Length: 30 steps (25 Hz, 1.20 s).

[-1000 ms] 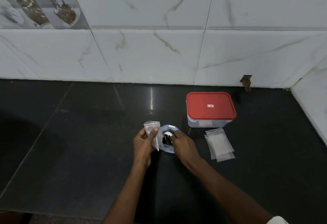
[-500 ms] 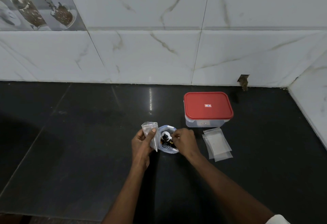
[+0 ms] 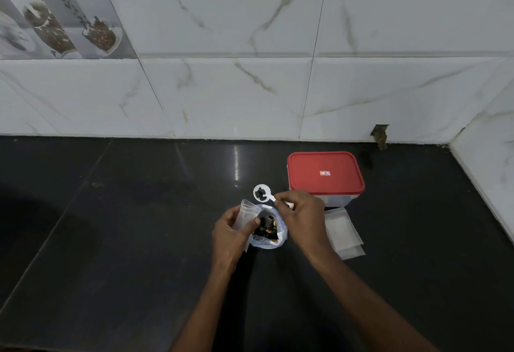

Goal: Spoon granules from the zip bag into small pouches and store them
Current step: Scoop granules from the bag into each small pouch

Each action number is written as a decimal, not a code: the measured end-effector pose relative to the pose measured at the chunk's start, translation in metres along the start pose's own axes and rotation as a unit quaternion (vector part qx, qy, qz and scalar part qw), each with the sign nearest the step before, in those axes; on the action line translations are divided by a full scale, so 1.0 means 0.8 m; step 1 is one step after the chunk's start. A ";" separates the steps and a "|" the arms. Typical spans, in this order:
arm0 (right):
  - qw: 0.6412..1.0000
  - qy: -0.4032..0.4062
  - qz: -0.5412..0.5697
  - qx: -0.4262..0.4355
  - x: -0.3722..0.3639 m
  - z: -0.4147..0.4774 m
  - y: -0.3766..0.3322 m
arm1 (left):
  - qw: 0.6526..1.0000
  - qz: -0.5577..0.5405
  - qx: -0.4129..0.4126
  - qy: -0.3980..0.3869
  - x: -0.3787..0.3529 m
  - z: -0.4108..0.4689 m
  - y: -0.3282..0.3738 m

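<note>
The left hand (image 3: 232, 233) pinches a small clear pouch (image 3: 244, 214) between thumb and fingers and holds it upright, mouth up, against the left side of the zip bag (image 3: 268, 240). The zip bag stands open on the black counter (image 3: 125, 226) between the 2 hands, and dark granules (image 3: 265, 227) show inside it. The right hand (image 3: 301, 218) grips the handle of a white spoon (image 3: 262, 193) with curled fingers. The spoon's bowl hangs just behind the pouch and bag, clear of both, and carries a few dark granules. Behind the right hand stands a clear box (image 3: 340, 200) with its red lid (image 3: 325, 168) on. Spare pouches (image 3: 343, 233) lie flat in a loose stack just right of that hand, in front of the box; their count cannot be told. A white marble-tiled wall (image 3: 250, 87) runs behind the counter.
</note>
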State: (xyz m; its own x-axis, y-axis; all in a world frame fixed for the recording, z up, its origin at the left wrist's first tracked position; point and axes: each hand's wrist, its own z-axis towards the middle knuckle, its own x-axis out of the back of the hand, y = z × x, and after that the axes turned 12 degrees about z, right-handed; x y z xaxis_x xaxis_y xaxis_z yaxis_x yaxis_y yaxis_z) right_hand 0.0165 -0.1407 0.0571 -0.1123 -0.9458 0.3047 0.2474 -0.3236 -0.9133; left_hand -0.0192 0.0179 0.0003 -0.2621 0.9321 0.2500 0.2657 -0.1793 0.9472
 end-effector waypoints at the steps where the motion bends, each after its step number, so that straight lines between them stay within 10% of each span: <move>1: 0.997 -0.015 -0.042 0.064 -0.006 -0.005 0.001 | 1.000 0.004 -0.001 0.003 0.000 0.000 0.001; 6: 0.907 -0.116 -0.228 0.333 -0.022 -0.042 0.026 | 1.000 -0.023 -0.005 0.000 0.003 -0.006 -0.001; 10: 0.902 -0.062 -0.203 0.376 -0.020 -0.037 0.025 | 0.999 -0.037 -0.005 -0.003 0.005 -0.005 -0.006; 16: 0.981 0.005 -0.118 0.154 -0.016 -0.037 0.044 | 0.996 -0.085 0.013 0.000 0.010 -0.005 -0.010; 25: 0.897 -0.184 -0.335 0.224 -0.041 -0.048 0.090 | 0.993 -0.112 0.038 0.010 0.009 -0.001 -0.015; 30: 0.931 -0.190 -0.303 0.069 -0.046 -0.043 0.096 | 0.992 -0.122 0.032 0.017 0.005 0.000 -0.013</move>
State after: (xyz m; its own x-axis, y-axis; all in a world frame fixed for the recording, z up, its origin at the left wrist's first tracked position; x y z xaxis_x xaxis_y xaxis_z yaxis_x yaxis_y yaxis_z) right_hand 0.0068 -0.1296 -0.0337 0.0700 -0.5206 0.8509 0.3740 -0.7771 -0.5062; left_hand -0.0232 0.0232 -0.0085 -0.3566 0.9340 0.0225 0.2490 0.0718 0.9658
